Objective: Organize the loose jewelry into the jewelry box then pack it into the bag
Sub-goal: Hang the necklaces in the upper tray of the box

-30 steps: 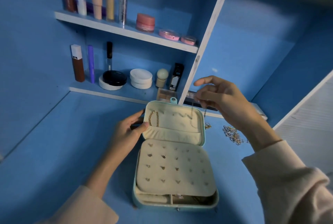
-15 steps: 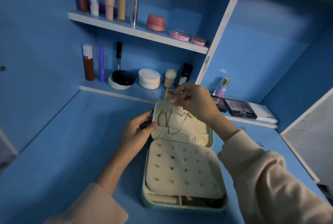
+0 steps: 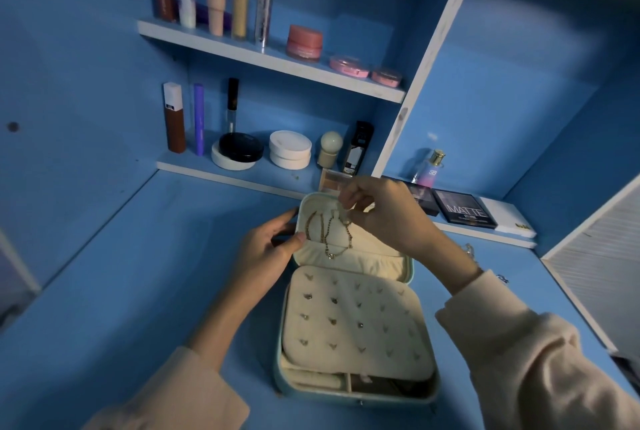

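VANITY NOOK: Over the blue counter (image 3: 138, 274), my right grip (image 3: 388, 218) pinches a thin gold chain (image 3: 349, 239) by its upper end. Thumb and forefinger are closed on it and the other fingers are loosely curled. The chain sits against the cream lining of the open lid (image 3: 377, 253) of the jewelry box (image 3: 329, 395). It hangs in a narrow loop w/ a small pendant at the bottom, just beside a second gold chain (image 3: 309, 227) on the same lining. Can't tell if it has caught a hook yet. My left grip (image 3: 270, 249) clamps the lid's left edge, thumb on the lining, fingers behind, propping it open. My read: the chain weighs next to nothing and is fully limp, w/ fine links that snag, knot and slip. Best held at the end by the clasp, not mid-length, and left to hang straight; a hard tug could break it. The box has a pale teal shell and a cream padded interior. A studded earring panel (image 3: 353, 319) is folded over the base, w/ compartments showing at the near edge. More loose jewelry (image 3: 468, 249) lies on the counter at right, partly behind my wrist. Bag: not in view.
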A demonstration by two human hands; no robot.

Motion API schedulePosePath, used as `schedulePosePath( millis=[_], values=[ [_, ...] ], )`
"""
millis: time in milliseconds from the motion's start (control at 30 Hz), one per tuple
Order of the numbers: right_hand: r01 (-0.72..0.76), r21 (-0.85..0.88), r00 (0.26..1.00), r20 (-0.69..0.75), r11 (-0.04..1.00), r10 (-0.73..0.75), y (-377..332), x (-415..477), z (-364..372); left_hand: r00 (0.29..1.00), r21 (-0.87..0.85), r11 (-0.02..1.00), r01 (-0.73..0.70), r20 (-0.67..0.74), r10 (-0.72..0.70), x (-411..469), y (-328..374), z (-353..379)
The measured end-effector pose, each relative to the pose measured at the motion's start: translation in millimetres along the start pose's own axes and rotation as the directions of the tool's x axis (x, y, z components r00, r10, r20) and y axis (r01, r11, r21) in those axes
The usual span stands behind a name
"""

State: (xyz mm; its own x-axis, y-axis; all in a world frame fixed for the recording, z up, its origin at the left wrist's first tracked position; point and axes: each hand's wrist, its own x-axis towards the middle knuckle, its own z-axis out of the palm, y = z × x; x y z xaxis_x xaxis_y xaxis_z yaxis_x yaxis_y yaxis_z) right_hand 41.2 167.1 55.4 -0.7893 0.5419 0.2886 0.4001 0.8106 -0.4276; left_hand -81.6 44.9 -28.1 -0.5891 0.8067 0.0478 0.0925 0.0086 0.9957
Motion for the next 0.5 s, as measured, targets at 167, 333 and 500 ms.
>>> schedulePosePath(
  millis=[167,333,500],
  values=[
    [0.050,-0.079,0.997,0.060,0.996,-0.045,4,-19,4,1.000,0.010,1.000,-0.002,-0.018,0.002,1,0,1],
    [0.103,-0.194,0.973,0.225,0.975,-0.058,1,-30,15,1.000,0.001,1.000,0.001,-0.022,-0.001,1,-1,1],
    [0.173,-0.294,0.963,0.251,0.940,-0.098,-2,-31,18,1.000,-0.001,1.000,0.008,-0.019,-0.008,1,-1,1]
  ],
)
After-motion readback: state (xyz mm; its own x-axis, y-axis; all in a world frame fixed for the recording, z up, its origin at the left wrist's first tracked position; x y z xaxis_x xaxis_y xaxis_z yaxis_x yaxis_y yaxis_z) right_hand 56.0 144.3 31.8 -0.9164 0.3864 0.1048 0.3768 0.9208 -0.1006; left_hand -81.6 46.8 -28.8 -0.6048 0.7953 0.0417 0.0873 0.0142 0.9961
